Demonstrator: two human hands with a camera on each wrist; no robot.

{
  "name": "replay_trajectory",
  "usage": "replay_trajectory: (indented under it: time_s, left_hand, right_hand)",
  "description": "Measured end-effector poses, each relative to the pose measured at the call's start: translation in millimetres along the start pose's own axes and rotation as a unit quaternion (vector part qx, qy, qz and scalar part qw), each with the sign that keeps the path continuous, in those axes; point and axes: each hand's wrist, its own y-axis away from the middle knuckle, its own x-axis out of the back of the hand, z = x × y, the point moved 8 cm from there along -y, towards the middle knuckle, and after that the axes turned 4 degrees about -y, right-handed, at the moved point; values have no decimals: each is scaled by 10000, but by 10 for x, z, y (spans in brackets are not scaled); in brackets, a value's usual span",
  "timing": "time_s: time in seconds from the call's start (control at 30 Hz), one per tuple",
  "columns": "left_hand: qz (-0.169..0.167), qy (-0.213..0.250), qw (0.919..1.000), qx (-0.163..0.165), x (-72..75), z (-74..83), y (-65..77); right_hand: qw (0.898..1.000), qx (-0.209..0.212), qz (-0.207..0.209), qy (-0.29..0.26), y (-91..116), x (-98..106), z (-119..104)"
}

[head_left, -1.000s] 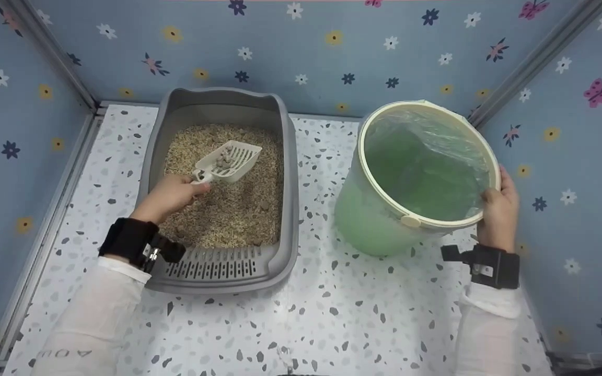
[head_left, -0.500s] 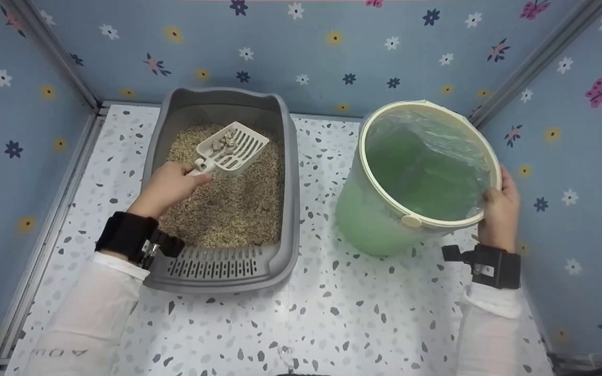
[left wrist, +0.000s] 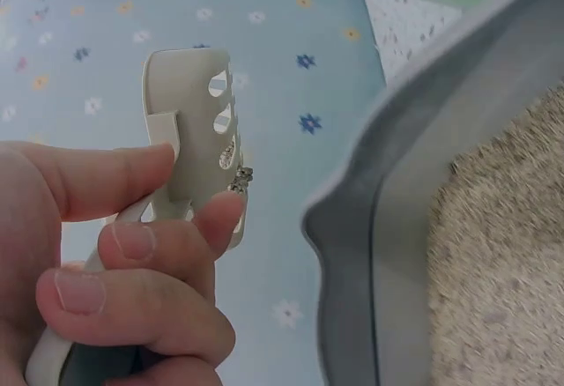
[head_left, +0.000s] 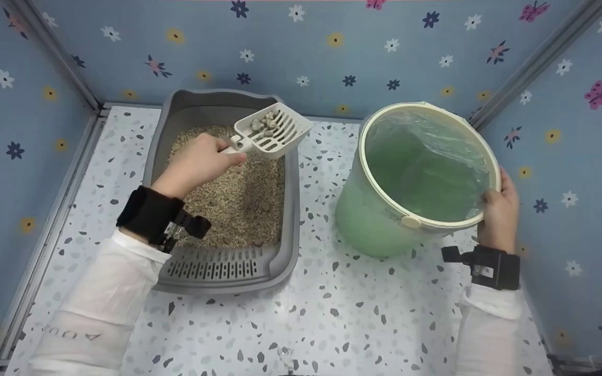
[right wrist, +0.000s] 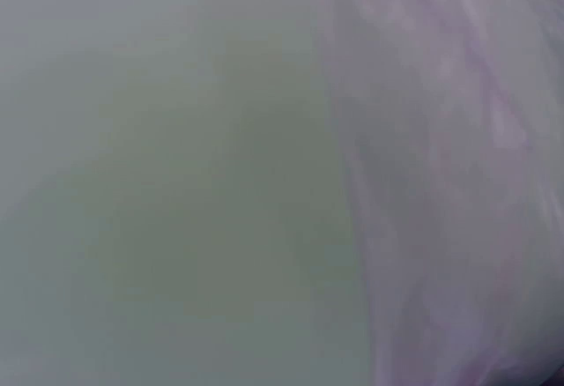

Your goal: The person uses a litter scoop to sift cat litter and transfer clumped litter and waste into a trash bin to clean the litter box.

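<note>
Left wrist view: underside of the scoop (left wrist: 194, 139), unseen in head view, left hand (left wrist: 145, 293) pinching the handle (left wrist: 48, 357); scoop holds clumps (head_left: 263, 125), tray (head_left: 291, 224) granules (head_left: 251, 209), and bin (head_left: 374, 224), gripped by right hand (head_left: 500, 211), a liner (head_left: 450, 136).

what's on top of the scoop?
A few greyish clumps lie in the scoop, nearer the left hand; its far end shows bare. What's directly beneath the clumps is covered.

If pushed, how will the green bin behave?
Probably light: the green bin shows only a clear liner inside. It might tip if shoved high, being tall, though the right hand grips its rim. Possibly slippery: it looks smooth outside.
</note>
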Motion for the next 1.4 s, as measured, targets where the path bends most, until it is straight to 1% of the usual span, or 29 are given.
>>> replay_trajectory:
  time_s: [0.1,0.23,0.4,0.5,0.6,0.77,0.83,0.9,0.93,0.97,1.03,1.13,1.17,1.23,1.27,1.3,1.33,1.37,1.4]
  left_hand:
    - [-43,-192,9997,-150,-37,213,-4]
    - [8,-535,9980,-330,-109,498,-14]
    - [32,-1048,9929,-555,-234,870,-26]
    - [45,-1340,9887,-666,-309,1074,-42]
    - [162,-1679,9827,-758,-375,1250,-63]
    - [334,-2233,9697,-937,-503,1494,-81]
    - [439,-2390,9642,-1063,-551,1585,-78]
    - [648,-2523,9577,-1226,-591,1672,-63]
    - [804,-2622,9522,-1343,-611,1716,-55]
    - [987,-2693,9465,-1478,-627,1759,-41]
    - [1366,-2879,9314,-1757,-669,1832,-11]
    - [1806,-3222,9049,-2115,-740,1905,35]
    - [1907,-3306,8969,-2234,-763,1922,50]
    - [2092,-3520,8773,-2504,-810,1950,81]
    - [2224,-3638,8640,-2676,-830,1966,101]
    - [2415,-3789,8460,-2873,-847,1986,127]
    - [2633,-3967,8242,-3066,-867,2001,154]
    - [2884,-4160,7986,-3257,-887,2013,186]
    - [3160,-4380,7685,-3431,-909,2022,221]
  right_hand:
    - [10000,42,-13,-21,3,-15,-4]
    - [10000,48,1,-31,-2,-21,0]
    - [10000,89,-41,-7,-8,-33,-4]
    - [10000,39,-41,-23,-8,-32,3]
    - [10000,-24,-34,-34,-7,-27,9]
    - [9998,-130,44,-144,-8,-6,17]
    - [9998,-155,64,-142,-6,-2,15]
    - [9998,-163,91,-54,-1,4,9]
    - [9998,-173,118,-7,2,10,7]
    - [9997,-184,144,33,2,16,6]
    - [9995,-213,198,94,5,31,9]
    - [9994,-259,237,33,2,44,20]
    - [9994,-266,239,34,0,45,22]
    - [9994,-257,224,47,-5,41,23]
    - [9994,-246,216,67,-7,39,22]
    - [9995,-238,209,77,-8,38,20]
    - [9995,-240,208,85,-8,38,20]
    - [9995,-238,206,89,-9,38,19]
    - [9995,-232,207,93,-9,39,19]
